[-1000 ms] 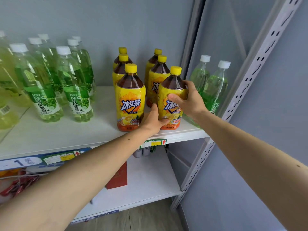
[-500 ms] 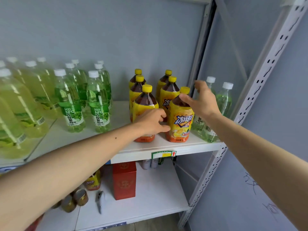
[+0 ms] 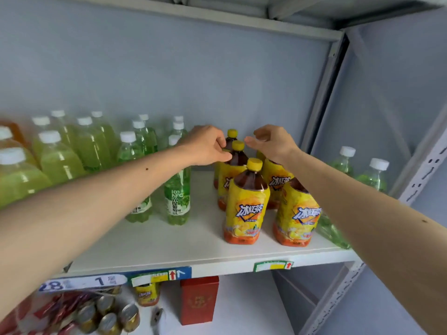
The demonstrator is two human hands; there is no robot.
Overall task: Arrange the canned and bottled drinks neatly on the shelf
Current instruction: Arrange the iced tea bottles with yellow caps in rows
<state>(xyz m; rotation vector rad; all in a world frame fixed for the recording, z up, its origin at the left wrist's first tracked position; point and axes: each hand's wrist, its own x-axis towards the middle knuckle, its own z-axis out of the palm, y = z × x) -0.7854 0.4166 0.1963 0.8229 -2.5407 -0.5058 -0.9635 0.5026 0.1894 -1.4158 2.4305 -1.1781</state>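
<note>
Shot from head height by a single worn camera, facing forward and slightly down into a shelf [image 3: 208, 258]. Wide-angle, close enough for both forearms to reach in from the near corners toward the yellow-capped bottles [image 3: 246, 201]. Lower shelf [image 3: 242, 310] caught along the bottom edge, upper rail across the top.

left hand [image 3: 207, 145]: my fingers pinch neck of middle iced tea bottle [image 3: 235, 160]
right hand [image 3: 271, 143]: loosely curled, above right tea row
shelf [image 3: 169, 240]: white
</note>
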